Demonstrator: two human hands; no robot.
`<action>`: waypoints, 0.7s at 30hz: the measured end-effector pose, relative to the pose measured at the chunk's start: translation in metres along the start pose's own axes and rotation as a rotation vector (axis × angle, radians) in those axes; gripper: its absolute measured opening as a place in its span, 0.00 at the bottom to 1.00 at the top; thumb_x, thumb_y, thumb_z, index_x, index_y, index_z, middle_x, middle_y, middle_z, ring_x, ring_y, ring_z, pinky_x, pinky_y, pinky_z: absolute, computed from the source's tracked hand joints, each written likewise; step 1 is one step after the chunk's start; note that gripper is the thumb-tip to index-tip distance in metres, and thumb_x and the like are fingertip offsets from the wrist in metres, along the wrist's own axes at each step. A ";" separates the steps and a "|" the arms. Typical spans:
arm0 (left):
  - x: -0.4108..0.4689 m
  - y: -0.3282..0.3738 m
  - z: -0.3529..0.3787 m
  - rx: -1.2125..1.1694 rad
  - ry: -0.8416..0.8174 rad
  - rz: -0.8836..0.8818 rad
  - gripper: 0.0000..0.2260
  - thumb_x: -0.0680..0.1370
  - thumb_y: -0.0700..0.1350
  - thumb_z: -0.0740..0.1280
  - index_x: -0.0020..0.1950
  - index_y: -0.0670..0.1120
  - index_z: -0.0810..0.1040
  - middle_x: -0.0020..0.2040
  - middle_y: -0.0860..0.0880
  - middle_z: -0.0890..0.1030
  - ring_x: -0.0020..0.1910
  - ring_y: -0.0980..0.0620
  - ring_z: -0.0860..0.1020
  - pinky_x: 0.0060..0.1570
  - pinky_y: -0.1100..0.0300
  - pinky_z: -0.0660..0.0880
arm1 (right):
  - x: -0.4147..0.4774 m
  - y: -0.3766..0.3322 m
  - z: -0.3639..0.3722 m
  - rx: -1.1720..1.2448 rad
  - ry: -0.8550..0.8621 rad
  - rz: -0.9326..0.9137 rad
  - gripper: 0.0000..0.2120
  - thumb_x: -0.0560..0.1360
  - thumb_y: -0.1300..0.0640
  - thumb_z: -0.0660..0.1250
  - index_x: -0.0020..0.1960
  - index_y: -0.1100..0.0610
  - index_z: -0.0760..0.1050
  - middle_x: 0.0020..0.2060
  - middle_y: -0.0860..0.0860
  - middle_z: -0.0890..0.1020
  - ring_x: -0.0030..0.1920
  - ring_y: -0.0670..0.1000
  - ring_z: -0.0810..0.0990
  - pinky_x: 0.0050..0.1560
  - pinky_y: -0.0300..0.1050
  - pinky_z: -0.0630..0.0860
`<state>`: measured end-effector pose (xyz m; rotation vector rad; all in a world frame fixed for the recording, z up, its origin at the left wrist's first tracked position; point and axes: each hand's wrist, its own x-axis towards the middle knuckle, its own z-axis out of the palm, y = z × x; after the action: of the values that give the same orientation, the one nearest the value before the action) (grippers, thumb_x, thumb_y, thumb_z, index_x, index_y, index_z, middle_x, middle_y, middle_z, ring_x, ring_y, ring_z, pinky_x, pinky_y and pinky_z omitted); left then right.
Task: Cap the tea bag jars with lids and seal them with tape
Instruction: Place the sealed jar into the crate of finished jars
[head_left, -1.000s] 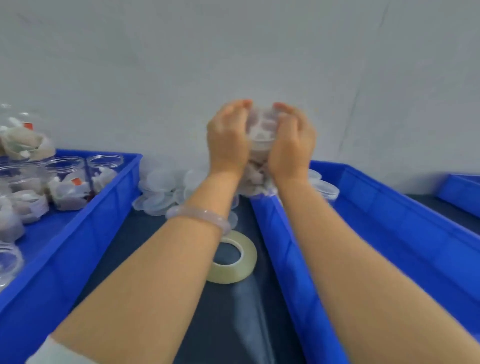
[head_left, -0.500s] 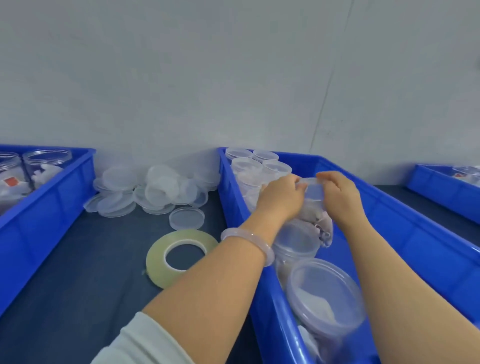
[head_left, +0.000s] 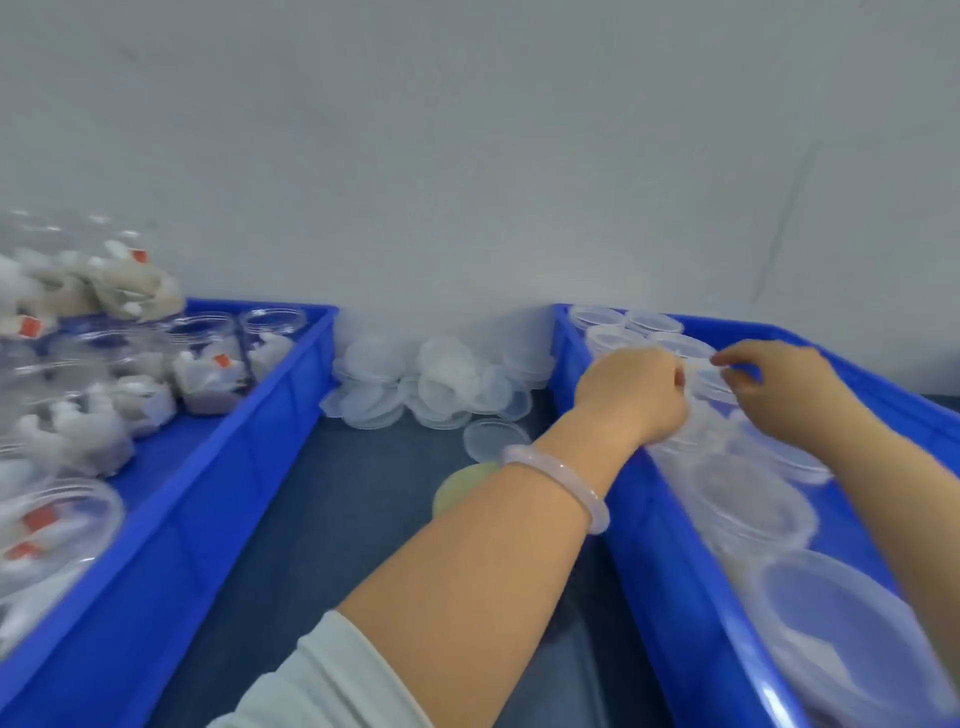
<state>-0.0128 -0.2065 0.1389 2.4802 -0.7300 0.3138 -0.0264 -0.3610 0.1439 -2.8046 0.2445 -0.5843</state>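
While half a second ago it was held higher, the jar (head_left: 714, 382) now sits low inside the right bin (head_left: 649, 545), far end. Left hand (head_left: 634, 395) curls round it; right hand (head_left: 779, 389) pinches its lid rim. Tape roll (head_left: 460, 488) lies just left of the bin.

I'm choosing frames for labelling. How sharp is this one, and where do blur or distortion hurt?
Head view: motion blur smears the jars in the left bin and softens both the left hand and right hand; the wide lens stretches the frame's corners; light is soft and even, without hard shadows.
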 end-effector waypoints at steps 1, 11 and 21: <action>-0.003 -0.014 -0.013 0.034 0.027 -0.028 0.12 0.78 0.41 0.60 0.56 0.48 0.82 0.58 0.44 0.80 0.57 0.42 0.77 0.52 0.54 0.73 | 0.003 -0.024 -0.004 0.052 -0.021 -0.085 0.13 0.78 0.56 0.62 0.61 0.54 0.78 0.60 0.54 0.79 0.61 0.61 0.73 0.62 0.53 0.69; -0.085 -0.188 -0.141 0.339 0.089 -0.468 0.15 0.78 0.40 0.58 0.63 0.44 0.76 0.60 0.40 0.78 0.59 0.39 0.76 0.45 0.56 0.66 | -0.012 -0.285 0.085 0.433 -0.311 -0.561 0.13 0.78 0.61 0.58 0.61 0.59 0.74 0.56 0.57 0.80 0.57 0.58 0.77 0.54 0.44 0.70; -0.070 -0.283 -0.157 0.440 -0.175 -0.668 0.20 0.79 0.36 0.60 0.72 0.42 0.67 0.68 0.42 0.72 0.63 0.43 0.74 0.61 0.52 0.71 | 0.020 -0.365 0.167 0.345 -0.474 -0.585 0.20 0.77 0.64 0.56 0.69 0.58 0.64 0.59 0.58 0.77 0.51 0.55 0.74 0.47 0.45 0.69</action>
<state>0.0763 0.1120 0.1239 3.0140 0.1590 0.0002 0.1007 0.0184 0.1104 -2.5469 -0.7142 -0.0372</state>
